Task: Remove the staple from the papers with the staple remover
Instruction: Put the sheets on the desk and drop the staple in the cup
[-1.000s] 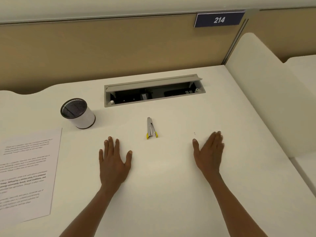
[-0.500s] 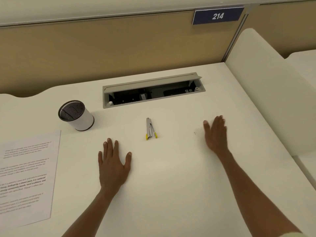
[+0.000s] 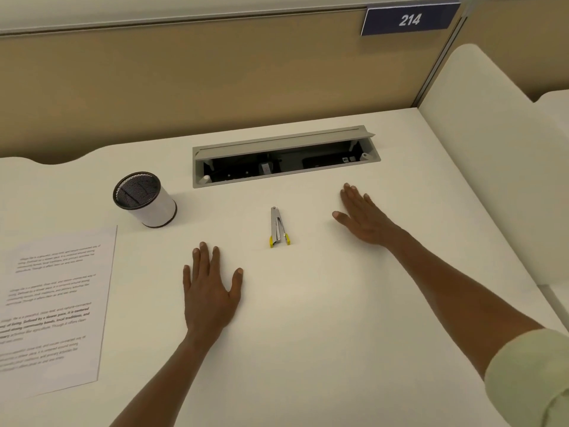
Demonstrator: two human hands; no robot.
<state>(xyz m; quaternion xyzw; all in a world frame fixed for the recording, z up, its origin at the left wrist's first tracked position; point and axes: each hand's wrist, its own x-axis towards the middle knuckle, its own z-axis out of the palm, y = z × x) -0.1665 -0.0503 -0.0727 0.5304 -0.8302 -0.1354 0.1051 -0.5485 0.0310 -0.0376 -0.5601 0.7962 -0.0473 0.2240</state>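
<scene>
Now the staple remover (image 3: pixel 278 227) lies flat mid-desk between both hands; right hand (image 3: pixel 365 215) hovers beside it, left hand (image 3: pixel 209 288) rests flat, fingers released. Light, stiff metal, likely slippery: pinch the yellow-tipped ends. Papers (image 3: pixel 52 309) sit far left.

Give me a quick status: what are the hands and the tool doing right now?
Left hand flat on desk, fingers straight. Right hand open, beside remover, not touching. Remover lies untouched; papers far left. Nothing in the way.

Silver, yellow-tipped staple remover (image 3: pixel 278 227); white cup (image 3: pixel 147 199) with black mesh.
</scene>
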